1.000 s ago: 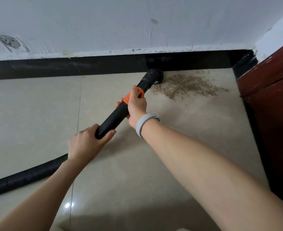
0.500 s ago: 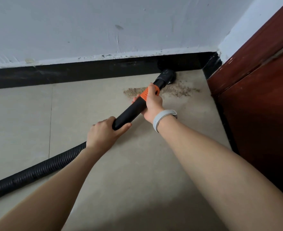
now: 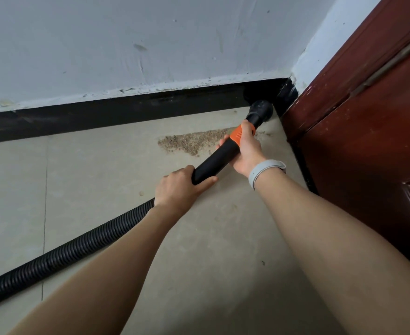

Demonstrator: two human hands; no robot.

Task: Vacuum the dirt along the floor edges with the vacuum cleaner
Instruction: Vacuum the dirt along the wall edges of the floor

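The vacuum wand [image 3: 214, 163], a black tube with an orange collar [image 3: 238, 136], slants up and to the right across the tiled floor [image 3: 102, 180] toward the far right corner, where the black skirting board [image 3: 117, 114] meets the dark red door [image 3: 368, 131]. Its round black nozzle [image 3: 261, 111] sits right in that corner, touching or nearly touching the skirting.

The right hand [image 3: 247, 151] is wrapped around the wand at the orange collar, fingers curled under the tube and thumb lying along its top; the wrist carries a pale grey band [image 3: 265, 171], and the forearm stretches forward from the lower right. The left hand [image 3: 179, 187] is closed around the lower end of the wand, just where the ribbed black hose [image 3: 66, 255] begins, knuckles up and thumb laid along the tube's near side. The hose trails back to the floor's left edge.

A patch of brown gritty dirt [image 3: 191, 142] lies on the floor just left of the wand and the right hand, near the skirting but apart from it; a few specks lie scattered nearer the camera.
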